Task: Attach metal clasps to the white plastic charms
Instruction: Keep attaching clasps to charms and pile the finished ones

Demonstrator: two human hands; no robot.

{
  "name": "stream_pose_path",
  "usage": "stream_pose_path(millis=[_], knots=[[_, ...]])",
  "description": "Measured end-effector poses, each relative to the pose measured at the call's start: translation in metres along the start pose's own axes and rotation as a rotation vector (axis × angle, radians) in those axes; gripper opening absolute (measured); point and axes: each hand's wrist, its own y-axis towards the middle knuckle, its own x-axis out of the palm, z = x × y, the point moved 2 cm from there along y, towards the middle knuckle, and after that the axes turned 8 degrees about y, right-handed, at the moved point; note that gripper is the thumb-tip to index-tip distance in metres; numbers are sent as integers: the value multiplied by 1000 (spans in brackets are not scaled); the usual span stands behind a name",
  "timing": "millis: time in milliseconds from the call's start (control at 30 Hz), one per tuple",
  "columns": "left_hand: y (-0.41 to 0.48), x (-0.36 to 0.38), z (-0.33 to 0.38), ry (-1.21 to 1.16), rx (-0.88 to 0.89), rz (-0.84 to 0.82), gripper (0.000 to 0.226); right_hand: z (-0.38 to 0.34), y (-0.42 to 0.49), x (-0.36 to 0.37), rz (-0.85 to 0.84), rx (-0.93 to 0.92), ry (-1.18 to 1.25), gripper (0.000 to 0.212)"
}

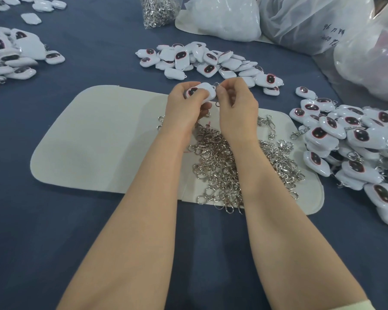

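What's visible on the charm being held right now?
The charm is a small rounded white pod, glossy like plastic, with a dark oval inset rimmed in pink at its left end. It lies roughly sideways, lifted over the far edge of the cream mat. The left hand grips it, fingers covering its lower side. At its right end the right hand pinches a metal clasp; whether that is hooked on yet cannot be told.

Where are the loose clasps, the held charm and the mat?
loose clasps (213, 157): head view, pile's middle.
held charm (207, 88): head view, white body.
mat (94, 139): head view, bare left part.
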Motion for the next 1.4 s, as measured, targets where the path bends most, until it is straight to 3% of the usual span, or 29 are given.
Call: stream_pose_path(millis=[200,400,500,733,967,1100,1267,1400], knots=[[-3,-1,4,176,196,31,28,0,-1,0,-18,-75,-149,11],[-6,-2,5,496,409,26,28,7,1,0,-90,-73,-253,11],[-6,-1,5,509,433,31,29,8,1,1,-102,-39,-232,11],[-1,-1,2,-192,-114,-7,11,2,0,1,-93,30,-39,9],[-4,-1,0,-398,-279,-100,6,-2,-1,1,-41,49,50,9],[-2,-2,2,-195,-171,-28,16,-1,-1,0,-55,19,-23,8],[-4,-3,5,236,186,63,26,0,0,-1,-57,-25,-124,8],[-6,-2,6,415,355,59,28,0,1,-1,-64,-30,-174,10]])
